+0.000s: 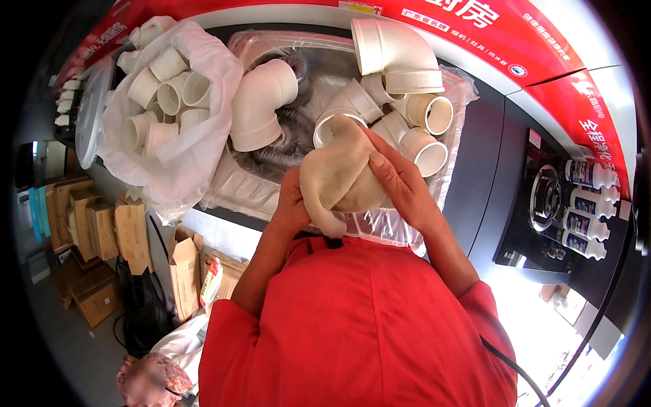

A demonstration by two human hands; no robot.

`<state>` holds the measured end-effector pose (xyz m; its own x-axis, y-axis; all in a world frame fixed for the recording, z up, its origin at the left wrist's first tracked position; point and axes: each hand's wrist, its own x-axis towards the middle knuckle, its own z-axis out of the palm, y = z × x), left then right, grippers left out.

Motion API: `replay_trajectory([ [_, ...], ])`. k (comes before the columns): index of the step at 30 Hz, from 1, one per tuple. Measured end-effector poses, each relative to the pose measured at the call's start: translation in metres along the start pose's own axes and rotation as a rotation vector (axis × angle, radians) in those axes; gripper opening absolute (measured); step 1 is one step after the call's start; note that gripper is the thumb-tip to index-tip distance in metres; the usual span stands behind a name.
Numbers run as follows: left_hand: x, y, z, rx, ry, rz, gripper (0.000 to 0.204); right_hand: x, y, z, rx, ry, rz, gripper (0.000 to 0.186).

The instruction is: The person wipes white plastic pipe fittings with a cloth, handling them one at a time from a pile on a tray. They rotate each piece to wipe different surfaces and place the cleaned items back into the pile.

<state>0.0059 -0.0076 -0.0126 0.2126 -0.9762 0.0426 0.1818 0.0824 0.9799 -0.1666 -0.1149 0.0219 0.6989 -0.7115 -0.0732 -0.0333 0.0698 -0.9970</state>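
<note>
In front of my chest I hold a tan cloth (342, 166) between both hands. My left hand (293, 202) grips its left side, the fingers mostly hidden behind it. My right hand (401, 182) closes on its right side, with the thumb lying on top. Whether anything is wrapped inside the cloth I cannot tell. Just beyond it lie several cream plastic pipe fittings: a tee-like fitting (351, 105), a large elbow (397, 54) at the back and another elbow (261, 105) to the left. Smaller open-ended fittings (424, 150) sit beside my right hand.
Clear plastic film (234, 183) covers a sink-like basin under the fittings. A white bag (220, 74) full of fittings stands at the left. Cardboard boxes (132, 230) and a person (152, 376) are lower left. On the right are a black cooktop (515, 224) and several bottles (586, 202).
</note>
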Motion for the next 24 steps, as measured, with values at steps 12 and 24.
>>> replay_trajectory([
  [12,-0.005,0.009,0.003,-0.049,-0.011,-0.014,0.017,-0.006,-0.002,-0.008,0.041,0.174,0.052,0.025],
  [24,0.0,0.025,0.006,0.004,0.123,-0.053,0.021,-0.002,-0.011,-0.071,-0.19,0.734,-0.043,0.017],
])
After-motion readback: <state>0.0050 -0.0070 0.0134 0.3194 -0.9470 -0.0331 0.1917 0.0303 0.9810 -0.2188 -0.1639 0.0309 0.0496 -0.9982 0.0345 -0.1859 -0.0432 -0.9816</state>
